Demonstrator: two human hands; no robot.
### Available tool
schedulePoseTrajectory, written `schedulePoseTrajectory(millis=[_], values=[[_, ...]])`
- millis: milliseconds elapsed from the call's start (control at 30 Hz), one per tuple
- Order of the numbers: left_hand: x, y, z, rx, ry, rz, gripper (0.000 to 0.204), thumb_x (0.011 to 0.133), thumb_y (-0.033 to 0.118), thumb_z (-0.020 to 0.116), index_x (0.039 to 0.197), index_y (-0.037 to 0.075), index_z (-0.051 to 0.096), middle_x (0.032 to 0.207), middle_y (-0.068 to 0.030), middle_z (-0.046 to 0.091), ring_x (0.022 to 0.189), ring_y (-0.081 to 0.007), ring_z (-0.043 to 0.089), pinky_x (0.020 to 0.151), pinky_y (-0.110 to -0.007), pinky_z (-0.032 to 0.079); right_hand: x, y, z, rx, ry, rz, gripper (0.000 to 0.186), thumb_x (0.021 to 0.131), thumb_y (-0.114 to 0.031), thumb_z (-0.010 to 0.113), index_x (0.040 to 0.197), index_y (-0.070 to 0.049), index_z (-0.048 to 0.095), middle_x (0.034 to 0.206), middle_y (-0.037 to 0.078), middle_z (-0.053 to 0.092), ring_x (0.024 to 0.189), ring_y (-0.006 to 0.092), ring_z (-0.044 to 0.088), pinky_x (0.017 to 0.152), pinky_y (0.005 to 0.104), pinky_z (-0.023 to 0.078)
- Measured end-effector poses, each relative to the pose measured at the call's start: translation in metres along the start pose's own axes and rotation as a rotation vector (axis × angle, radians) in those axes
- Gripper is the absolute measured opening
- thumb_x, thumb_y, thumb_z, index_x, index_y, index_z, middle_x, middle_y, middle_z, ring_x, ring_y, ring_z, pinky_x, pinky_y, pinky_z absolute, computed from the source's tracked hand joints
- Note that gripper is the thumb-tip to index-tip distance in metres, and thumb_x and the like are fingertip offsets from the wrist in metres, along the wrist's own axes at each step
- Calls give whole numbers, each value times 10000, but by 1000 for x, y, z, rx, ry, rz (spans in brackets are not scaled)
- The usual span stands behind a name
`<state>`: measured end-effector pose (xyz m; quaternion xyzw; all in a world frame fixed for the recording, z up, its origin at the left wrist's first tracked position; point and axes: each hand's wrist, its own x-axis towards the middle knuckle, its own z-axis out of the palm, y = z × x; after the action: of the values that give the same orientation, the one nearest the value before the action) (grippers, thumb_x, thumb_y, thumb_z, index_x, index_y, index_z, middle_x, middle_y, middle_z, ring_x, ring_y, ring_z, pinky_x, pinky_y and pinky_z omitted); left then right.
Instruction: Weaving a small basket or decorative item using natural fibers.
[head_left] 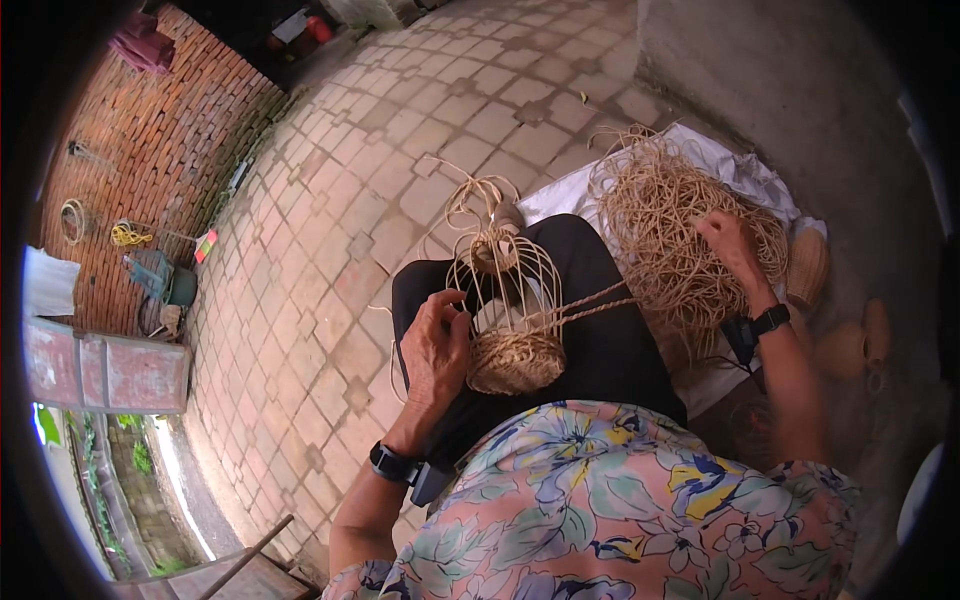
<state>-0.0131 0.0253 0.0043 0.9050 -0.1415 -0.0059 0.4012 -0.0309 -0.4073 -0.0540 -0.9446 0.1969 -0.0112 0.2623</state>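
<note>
A half-woven straw basket (pixel 515 362) lies on my lap, its lower part tightly woven and its bare wire ribs curving away to the far end. My left hand (pixel 437 340) is closed at the basket's left side, fingers curled against the ribs. Two twisted straw cords (pixel 595 302) run from the weave to the right, toward a large tangled heap of straw cord (pixel 665 215). Over that heap is my right hand (pixel 732 243), its fingers bent together on the strands. Exactly which strand they grip is hidden.
White sheeting (pixel 560 190) lies under the heap. Woven pieces (pixel 808 265) stand at the right. Beyond my knees, a loop of loose cord (pixel 480 190) rests on the paving (pixel 330 260). A brick wall (pixel 150 160) rises at the far left; a concrete wall (pixel 750 60) is at the far right.
</note>
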Motion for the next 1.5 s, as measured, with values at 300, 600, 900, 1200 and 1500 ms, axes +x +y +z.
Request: schedulePoseTrajectory(millis=[300, 600, 900, 1200, 1500], values=[[30, 39, -14, -113, -636, -5, 230, 907, 60, 493, 1121, 42, 575, 725, -37, 603, 657, -90, 606, 577, -255, 481, -93, -167, 49, 123, 1, -1104, 162, 733, -110, 711, 845, -48, 610, 745, 73, 541, 752, 253, 591, 690, 373, 482], [47, 27, -17, -463, -595, -327, 216, 871, 108, 567, 1081, 59, 582, 733, 9, 584, 608, -61, 567, 557, -193, 456, -119, -158, 25, 743, -850, -820, 145, 880, -138, 608, 891, -7, 668, 755, 119, 663, 670, 181, 637, 622, 303, 475], [37, 8, -6, -613, -473, -372, 124, 861, 72, 582, 981, 69, 615, 727, 28, 575, 567, -49, 547, 536, -186, 452, -47, -4, -36, -740, 488, -574, 164, 824, -108, 617, 962, -27, 654, 865, 138, 638, 830, 312, 616, 736, 387, 477], [9, 19, 5, -280, -416, -193, 170, 849, 49, 526, 989, 40, 622, 701, -35, 623, 591, -89, 626, 537, -233, 484, -71, -157, 48, 268, -226, -898, 159, 826, -188, 627, 933, -76, 664, 962, 76, 628, 981, 246, 564, 836, 383, 378], [12, 4, -5, -499, -528, -245, 146, 861, 51, 588, 1003, 26, 610, 764, -27, 619, 609, -95, 618, 551, -220, 494, -67, -203, 34, 142, 85, -1189, 63, 764, -69, 660, 763, -62, 598, 862, 90, 587, 787, 276, 563, 775, 372, 402]])
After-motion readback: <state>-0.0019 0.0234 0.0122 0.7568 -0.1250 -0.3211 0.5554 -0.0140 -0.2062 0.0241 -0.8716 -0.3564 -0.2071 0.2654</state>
